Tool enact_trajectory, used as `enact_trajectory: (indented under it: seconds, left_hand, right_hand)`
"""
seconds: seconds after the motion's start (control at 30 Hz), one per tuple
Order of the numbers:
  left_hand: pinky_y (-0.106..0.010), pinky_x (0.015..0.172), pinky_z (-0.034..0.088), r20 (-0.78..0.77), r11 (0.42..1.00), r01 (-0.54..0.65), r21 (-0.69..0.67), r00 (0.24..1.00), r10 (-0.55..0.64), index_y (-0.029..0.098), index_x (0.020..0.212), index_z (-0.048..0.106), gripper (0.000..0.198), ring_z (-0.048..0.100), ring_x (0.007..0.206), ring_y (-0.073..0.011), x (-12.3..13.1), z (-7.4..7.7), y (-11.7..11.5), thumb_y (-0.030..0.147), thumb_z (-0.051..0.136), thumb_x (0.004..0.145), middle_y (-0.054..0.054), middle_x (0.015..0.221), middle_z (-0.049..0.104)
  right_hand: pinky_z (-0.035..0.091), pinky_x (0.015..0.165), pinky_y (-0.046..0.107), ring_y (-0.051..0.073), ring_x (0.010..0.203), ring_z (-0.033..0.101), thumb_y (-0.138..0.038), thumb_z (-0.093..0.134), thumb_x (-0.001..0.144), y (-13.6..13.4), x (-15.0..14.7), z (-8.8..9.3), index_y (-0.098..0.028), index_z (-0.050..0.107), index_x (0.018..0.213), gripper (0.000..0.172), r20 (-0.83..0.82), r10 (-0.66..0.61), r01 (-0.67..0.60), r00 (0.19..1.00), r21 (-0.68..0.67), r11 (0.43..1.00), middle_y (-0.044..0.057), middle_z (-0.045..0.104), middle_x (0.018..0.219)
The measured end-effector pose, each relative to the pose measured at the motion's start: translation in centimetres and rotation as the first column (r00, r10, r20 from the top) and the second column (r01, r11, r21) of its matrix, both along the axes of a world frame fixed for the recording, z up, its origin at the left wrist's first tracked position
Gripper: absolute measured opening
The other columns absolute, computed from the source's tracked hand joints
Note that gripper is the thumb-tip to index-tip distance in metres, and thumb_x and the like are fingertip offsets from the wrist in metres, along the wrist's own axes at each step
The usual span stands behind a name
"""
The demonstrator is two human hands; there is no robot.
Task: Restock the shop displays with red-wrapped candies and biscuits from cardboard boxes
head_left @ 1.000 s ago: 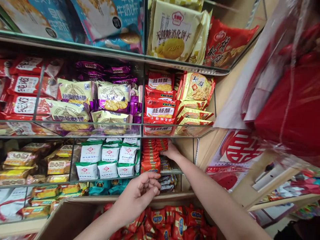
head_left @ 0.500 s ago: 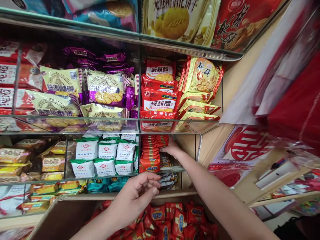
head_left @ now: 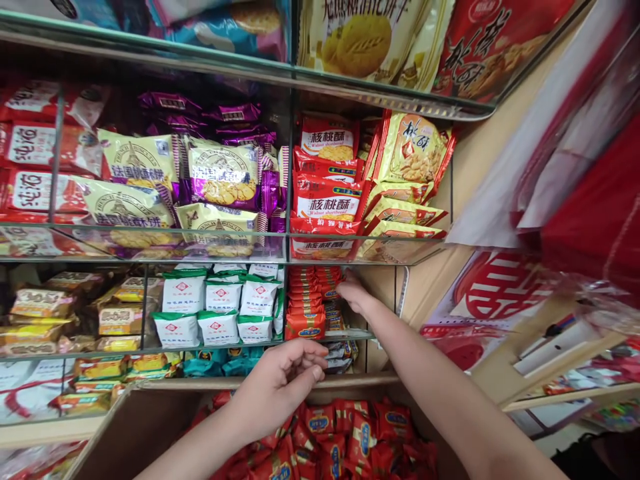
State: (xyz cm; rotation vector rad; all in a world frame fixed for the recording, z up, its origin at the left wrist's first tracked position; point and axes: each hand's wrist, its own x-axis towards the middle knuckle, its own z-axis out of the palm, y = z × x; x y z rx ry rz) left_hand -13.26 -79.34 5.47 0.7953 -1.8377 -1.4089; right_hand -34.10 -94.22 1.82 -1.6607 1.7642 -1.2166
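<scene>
My right hand reaches into the lower shelf compartment, beside the upper end of the stacked small red packets. Its fingertips are partly hidden there, and I cannot make out whether they hold a packet. Striped silver-and-yellow packets lie below that hand, next to the red stack. My left hand hovers above the cardboard box, fingers loosely curled, thumb apart, nothing in it. Many loose red packets with blue-and-gold labels fill the box beneath.
White-and-green packets stand left of the red stack. A glass shelf edge runs just above, with walnut shortbread packs on that shelf. A wooden side panel and hanging red-and-white goods border the right.
My right hand has drawn slightly right, away from the red stack, uncovering more of the striped packets. My left hand keeps nearly the same pose. The view has shifted a little.
</scene>
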Motion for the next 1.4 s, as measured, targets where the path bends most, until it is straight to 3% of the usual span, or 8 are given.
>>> enact_trajectory:
  seconds: [0.2, 0.37, 0.53, 0.77, 1.03, 1.2, 1.3, 1.4]
  left_hand:
    - [-0.030, 0.072, 0.048, 0.023, 0.997, 0.004, -0.077, 1.000, -0.002, 0.017, 0.092, 0.056, 0.018, 0.060, 0.075, -0.0163, 0.4, 0.0, 0.1, 0.029, 0.050, 0.080, -0.004, 0.078, 0.063]
    - [-0.029, 0.072, 0.048, -0.036, 0.999, 0.001, -0.041, 0.999, -0.003, 0.017, 0.092, 0.057, 0.018, 0.060, 0.074, -0.0148, 0.5, 0.0, 0.3, 0.028, 0.054, 0.078, -0.003, 0.079, 0.065]
    - [-0.027, 0.074, 0.047, -0.067, 1.000, -0.003, -0.002, 0.998, 0.003, 0.018, 0.090, 0.058, 0.019, 0.060, 0.076, -0.0137, 0.1, -0.2, 0.3, 0.029, 0.057, 0.075, -0.001, 0.081, 0.064]
    - [-0.027, 0.073, 0.047, -0.059, 0.999, -0.010, -0.032, 0.998, 0.008, 0.017, 0.090, 0.057, 0.019, 0.060, 0.074, -0.0129, 0.0, -0.1, 0.7, 0.029, 0.058, 0.075, -0.001, 0.080, 0.064]
    - [-0.025, 0.072, 0.046, -0.037, 0.997, -0.024, -0.075, 0.999, 0.021, 0.017, 0.090, 0.056, 0.017, 0.060, 0.072, -0.0117, 0.1, -0.2, 0.9, 0.027, 0.056, 0.077, -0.001, 0.079, 0.064]
    - [-0.029, 0.078, 0.046, 0.000, 0.996, 0.034, -0.079, 0.999, -0.034, 0.015, 0.101, 0.055, 0.027, 0.060, 0.082, -0.0146, 0.2, 0.1, 1.1, 0.026, 0.056, 0.076, -0.007, 0.097, 0.065]
    - [-0.032, 0.081, 0.045, 0.046, 0.990, 0.118, -0.082, 0.992, -0.115, 0.015, 0.115, 0.051, 0.041, 0.059, 0.090, -0.0175, 0.4, 0.5, 1.4, 0.026, 0.057, 0.076, -0.010, 0.109, 0.062]
    - [-0.035, 0.091, 0.040, 0.084, 0.978, 0.183, -0.102, 0.981, -0.175, 0.018, 0.119, 0.050, 0.042, 0.053, 0.105, -0.0196, 0.5, 0.7, 1.6, 0.027, 0.055, 0.078, -0.008, 0.120, 0.057]
  right_hand:
    - [0.045, 0.081, 0.032, 0.019, 0.094, 0.057, -0.013, 0.046, 0.067, 2.1, 0.5, 3.0, -0.016, 0.049, 0.108, 0.041, 0.009, -0.018, 0.019, 1.000, -0.091, 0.996, 0.010, 0.061, 0.103]
    - [0.046, 0.075, 0.028, 0.015, 0.080, 0.058, -0.025, 0.044, 0.079, 11.3, 2.1, 5.9, -0.019, 0.054, 0.098, 0.022, -0.033, 0.148, -0.151, 0.988, -0.274, 0.950, 0.005, 0.062, 0.091]
    - [0.046, 0.069, 0.030, 0.017, 0.070, 0.056, -0.023, 0.041, 0.082, 22.6, 2.2, 2.4, -0.023, 0.062, 0.084, 0.021, -0.520, 0.528, -0.601, 0.671, 0.035, 0.799, 0.004, 0.062, 0.073]
    - [0.039, 0.087, 0.047, 0.037, 0.117, 0.040, 0.000, 0.041, 0.069, 22.6, -0.8, -6.7, -0.005, 0.034, 0.130, 0.061, -0.715, 0.441, 0.101, 0.543, 0.576, 0.811, 0.026, 0.034, 0.134]
    - [0.040, 0.089, 0.042, 0.035, 0.105, 0.047, -0.012, 0.072, 0.051, 22.2, -1.1, -3.7, -0.007, 0.060, 0.101, 0.052, -0.691, 0.442, 0.062, 0.572, 0.573, 0.817, 0.021, 0.056, 0.110]
    - [0.039, 0.092, 0.036, 0.019, 0.105, 0.052, -0.026, 0.064, 0.068, 23.8, -0.9, 1.0, -0.022, 0.045, 0.119, 0.055, 0.160, 0.549, -0.567, 0.820, 0.351, 0.745, 0.006, 0.054, 0.118]
    - [0.040, 0.089, 0.036, 0.017, 0.100, 0.055, -0.022, 0.061, 0.071, 23.9, 0.6, 2.9, -0.024, 0.047, 0.118, 0.049, 0.720, 0.446, -0.715, 0.532, 0.099, 0.692, 0.004, 0.058, 0.115]
    - [0.041, 0.087, 0.037, 0.017, 0.091, 0.059, -0.018, 0.060, 0.070, 23.1, 2.6, 3.2, -0.022, 0.055, 0.108, 0.038, 0.890, 0.315, -0.681, 0.329, -0.007, 0.732, 0.005, 0.065, 0.101]
